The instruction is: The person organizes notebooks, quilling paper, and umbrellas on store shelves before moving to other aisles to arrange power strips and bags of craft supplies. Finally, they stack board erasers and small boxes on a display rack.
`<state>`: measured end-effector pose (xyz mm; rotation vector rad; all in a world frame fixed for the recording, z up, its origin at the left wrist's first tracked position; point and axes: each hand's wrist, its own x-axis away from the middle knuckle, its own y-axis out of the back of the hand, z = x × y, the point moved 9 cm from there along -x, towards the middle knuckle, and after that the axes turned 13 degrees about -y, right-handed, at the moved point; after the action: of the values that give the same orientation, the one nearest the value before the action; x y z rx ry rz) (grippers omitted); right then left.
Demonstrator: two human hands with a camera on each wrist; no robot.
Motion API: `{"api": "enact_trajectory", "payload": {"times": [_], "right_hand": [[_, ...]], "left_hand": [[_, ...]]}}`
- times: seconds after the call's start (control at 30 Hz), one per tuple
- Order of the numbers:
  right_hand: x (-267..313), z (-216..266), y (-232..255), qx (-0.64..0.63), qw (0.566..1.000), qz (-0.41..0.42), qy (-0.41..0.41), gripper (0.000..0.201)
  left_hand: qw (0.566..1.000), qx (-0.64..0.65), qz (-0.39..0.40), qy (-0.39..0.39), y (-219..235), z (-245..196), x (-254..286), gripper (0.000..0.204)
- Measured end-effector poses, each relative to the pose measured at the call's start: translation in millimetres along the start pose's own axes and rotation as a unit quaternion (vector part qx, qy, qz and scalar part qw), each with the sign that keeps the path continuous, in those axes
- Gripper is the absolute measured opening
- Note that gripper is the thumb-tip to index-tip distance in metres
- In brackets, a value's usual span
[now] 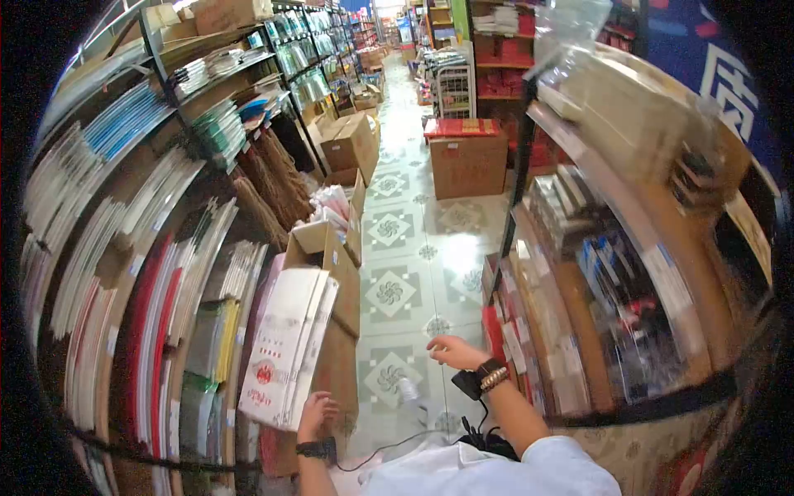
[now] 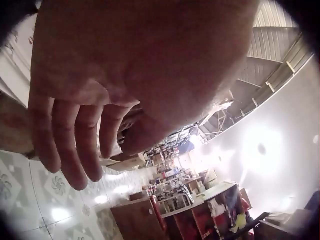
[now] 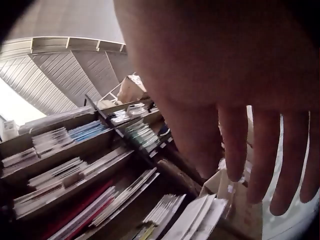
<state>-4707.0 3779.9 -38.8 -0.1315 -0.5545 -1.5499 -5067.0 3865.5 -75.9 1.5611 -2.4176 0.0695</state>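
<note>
A few white paper packets [image 1: 281, 347] with red print lean against an open cardboard box [image 1: 341, 289] left of the aisle. My left hand [image 1: 318, 413] is beside their lower right edge, holding nothing. Its fingers hang loosely bent in the left wrist view, with the palm [image 2: 140, 60] above them. Over the tiled floor [image 1: 397, 331], my right hand [image 1: 457, 353] reaches inward from the right with nothing in it. Long relaxed fingers [image 3: 262, 155] point downward in the right wrist view, and the packets [image 3: 200, 217] show below and left of that hand.
Shelves of paper stock [image 1: 157, 273] line the left side. Another shelf unit [image 1: 595, 273] stands close on the right. Farther up the aisle sits a closed carton [image 1: 468, 168], with another cardboard box [image 1: 349, 145] by the left shelves. A cable [image 1: 397, 446] runs between my wrists.
</note>
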Motion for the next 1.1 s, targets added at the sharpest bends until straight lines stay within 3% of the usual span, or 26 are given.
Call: {"api": "enact_trajectory", "payload": {"times": [0.17,0.3,0.33,0.43,0.47,0.63,0.73,0.87,1.03,1.1], "right_hand": [[-65,8,81,-0.046,0.995,-0.070,-0.059,0.032],[-113,10,139,-0.086,0.983,-0.074,-0.145,0.032],[-135,-5,159,-0.099,0.982,-0.099,-0.128,0.030],[-155,21,203,-0.109,0.971,-0.160,-0.141,0.027],[-164,25,213,-0.113,0.969,-0.163,-0.144,0.027],[-212,19,268,-0.183,0.954,-0.194,-0.138,0.026],[-248,4,305,-0.204,0.946,-0.195,-0.157,0.028],[-310,1,371,-0.315,0.913,-0.200,-0.165,0.028],[-416,3,490,-0.307,0.900,-0.271,-0.150,0.026],[-453,13,505,-0.311,0.903,-0.253,-0.154,0.024]], "left_hand": [[0.999,0.040,0.022,0.004,-6,10,-124,0.022],[0.995,0.091,0.034,-0.003,-4,-4,-222,0.022],[0.994,0.100,0.037,0.000,-2,-9,-240,0.023],[0.995,0.099,0.024,0.009,-3,-54,-301,0.021],[0.991,0.130,0.007,0.021,-1,-48,-331,0.020],[0.983,0.160,0.088,-0.022,-34,-112,-441,0.020],[0.993,0.071,0.088,-0.019,-56,-124,-510,0.020],[0.996,0.028,0.071,-0.051,-59,-149,-593,0.020],[0.996,0.061,0.069,-0.002,-73,-199,-684,0.020],[0.996,0.059,0.062,0.019,-73,-210,-718,0.020]]}}
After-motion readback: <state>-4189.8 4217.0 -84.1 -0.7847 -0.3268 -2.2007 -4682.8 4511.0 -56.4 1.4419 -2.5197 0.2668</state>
